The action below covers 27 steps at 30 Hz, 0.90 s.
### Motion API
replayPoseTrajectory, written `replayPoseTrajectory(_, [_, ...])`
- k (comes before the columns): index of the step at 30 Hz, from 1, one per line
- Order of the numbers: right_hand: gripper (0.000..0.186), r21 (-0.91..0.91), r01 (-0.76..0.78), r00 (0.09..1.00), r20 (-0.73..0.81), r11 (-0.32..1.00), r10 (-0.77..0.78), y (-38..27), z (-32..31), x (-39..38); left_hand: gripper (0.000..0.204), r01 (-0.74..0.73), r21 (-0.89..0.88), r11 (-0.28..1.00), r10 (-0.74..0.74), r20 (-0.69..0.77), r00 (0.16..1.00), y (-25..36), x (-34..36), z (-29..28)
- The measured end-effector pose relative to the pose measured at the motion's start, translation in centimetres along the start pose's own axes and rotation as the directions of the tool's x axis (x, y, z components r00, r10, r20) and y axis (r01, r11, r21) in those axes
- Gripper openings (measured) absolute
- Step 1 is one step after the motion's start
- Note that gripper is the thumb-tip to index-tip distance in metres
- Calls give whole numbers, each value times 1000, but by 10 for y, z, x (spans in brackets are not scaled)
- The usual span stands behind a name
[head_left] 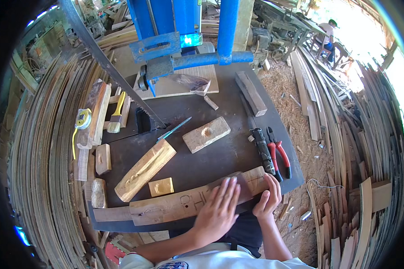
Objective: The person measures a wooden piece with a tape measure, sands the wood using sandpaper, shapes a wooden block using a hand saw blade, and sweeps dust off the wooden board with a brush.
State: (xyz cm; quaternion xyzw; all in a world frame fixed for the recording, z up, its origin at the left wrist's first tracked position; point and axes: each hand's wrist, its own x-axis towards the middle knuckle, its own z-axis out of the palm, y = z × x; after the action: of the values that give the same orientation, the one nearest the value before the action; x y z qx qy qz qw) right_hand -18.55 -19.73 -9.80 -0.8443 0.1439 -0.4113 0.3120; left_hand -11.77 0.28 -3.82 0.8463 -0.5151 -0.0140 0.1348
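Observation:
A long wooden board with dark markings lies along the near edge of the dark table. My left hand rests flat on it, fingers stretched out and close together. Beside those fingers shows a dark brown patch; I cannot tell whether it is part of the wood or a separate piece. My right hand curls around the board's right end, thumb on the near side. Just beyond that hand lie red-handled pliers and a black-wrapped tool. A small yellowish block sits behind the board.
A toothed saw blade runs down into the table beneath a blue machine frame. Wood blocks, a brush and a tape measure lie around. Stacked planks flank the table; a person sits far right.

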Motion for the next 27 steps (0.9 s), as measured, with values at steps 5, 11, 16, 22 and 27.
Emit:
replayPoseTrajectory(5, [48, -16, 0, 1000, -2, 1000, 0, -2, 1, 2, 96, 132, 19, 991, -133, 171, 976, -34, -72, -39])
replayPoseTrajectory(11, [56, 0, 32, 999, -21, 999, -32, 0, 2, 0, 99, 116, 49, 992, -121, 129, 984, -28, -62, -25])
replayPoseTrajectory(16, [60, 8, 18, 999, -33, 1000, -18, 3, 4, -1, 97, -64, 58, 996, 64, -1, 998, 4, 19, 9])
replayPoseTrajectory(22, [56, -17, 21, 999, -27, 1000, -22, 1, 2, -1, 97, -71, 6, 997, 71, 0, 997, 6, 18, 3])
replayPoseTrajectory(27, [45, -12, 54, 998, -39, 998, -54, 0, 2, 1, 103, 63, 56, 996, -72, 180, 981, -29, -61, -32])
